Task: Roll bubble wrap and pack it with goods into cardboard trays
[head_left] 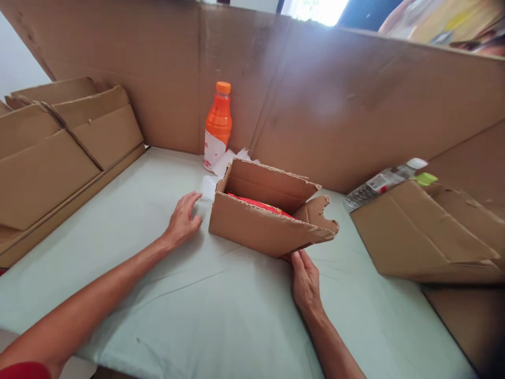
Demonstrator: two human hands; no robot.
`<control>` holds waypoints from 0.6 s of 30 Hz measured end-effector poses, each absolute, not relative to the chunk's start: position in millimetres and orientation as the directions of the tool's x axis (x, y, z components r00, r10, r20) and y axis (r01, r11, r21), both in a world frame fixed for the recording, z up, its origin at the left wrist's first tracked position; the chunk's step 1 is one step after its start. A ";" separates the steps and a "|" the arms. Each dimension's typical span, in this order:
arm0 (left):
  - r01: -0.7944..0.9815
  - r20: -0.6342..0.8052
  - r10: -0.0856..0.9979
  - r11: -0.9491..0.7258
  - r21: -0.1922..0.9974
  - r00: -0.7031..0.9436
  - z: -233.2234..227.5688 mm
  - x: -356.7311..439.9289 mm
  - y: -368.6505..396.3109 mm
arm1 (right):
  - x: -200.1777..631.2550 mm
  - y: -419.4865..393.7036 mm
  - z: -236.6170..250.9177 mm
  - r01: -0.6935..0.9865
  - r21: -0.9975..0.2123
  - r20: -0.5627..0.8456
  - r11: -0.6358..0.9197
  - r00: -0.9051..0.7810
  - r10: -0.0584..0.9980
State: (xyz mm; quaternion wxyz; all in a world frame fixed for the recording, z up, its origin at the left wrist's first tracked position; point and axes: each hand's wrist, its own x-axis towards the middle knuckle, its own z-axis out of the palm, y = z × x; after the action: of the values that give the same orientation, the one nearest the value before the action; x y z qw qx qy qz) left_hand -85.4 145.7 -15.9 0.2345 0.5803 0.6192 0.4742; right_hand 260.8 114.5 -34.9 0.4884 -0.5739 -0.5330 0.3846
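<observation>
An open-topped cardboard box [264, 223] stands in the middle of the table, its right end slightly raised. Inside lies a red packet [260, 204], mostly hidden by the front wall. My right hand [305, 279] grips the box's lower edge near its right end, the fingers partly out of sight underneath. Just left of the box, my left hand [184, 218] is open with fingers apart, holding nothing and not touching the box. White tissue paper [211, 185] lies behind the box's left end, at the foot of an upright orange drink bottle [219, 123].
A pale green cloth [229, 326] covers the table. Tall cardboard panels [158, 79] wall the back. Cardboard boxes [47, 168] stand at the left. On the right, a clear plastic bottle [384, 184] leans by another cardboard box [414, 237] with a green-capped item [426, 179].
</observation>
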 end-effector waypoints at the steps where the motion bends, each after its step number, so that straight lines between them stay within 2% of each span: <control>1: 0.487 0.257 0.935 -0.109 0.867 -0.246 -16.2 -89.1 157.1 | 263.2 113.5 -36.2 0.281 -0.959 0.084 0.042 0.141 0.986; 5: 0.375 0.198 0.907 -0.049 0.926 -0.372 -22.5 -90.6 210.0 | 267.2 115.9 -37.2 0.335 -0.942 0.074 0.019 0.152 0.986; 10: 0.060 0.036 0.811 -0.001 0.998 -0.584 -21.1 -104.6 239.5 | 264.3 118.0 -36.3 0.327 -0.944 0.085 0.036 0.137 0.987; 14: -0.188 -0.065 0.764 -0.075 0.979 -0.642 4.6 -138.7 204.7 | 264.1 116.1 -32.7 0.319 -0.945 0.103 0.068 0.096 0.990; 18: -0.314 -0.081 0.770 -0.159 0.936 -0.632 32.4 -168.7 133.6 | 262.9 117.7 -30.1 0.220 -0.973 0.088 0.073 0.059 0.994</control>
State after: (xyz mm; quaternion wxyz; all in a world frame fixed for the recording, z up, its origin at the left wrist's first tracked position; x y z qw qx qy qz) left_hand -168.7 133.6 32.4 0.3711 0.2147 0.5317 0.7304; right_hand 262.9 117.7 -30.1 0.4786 -0.5479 -0.5543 0.4043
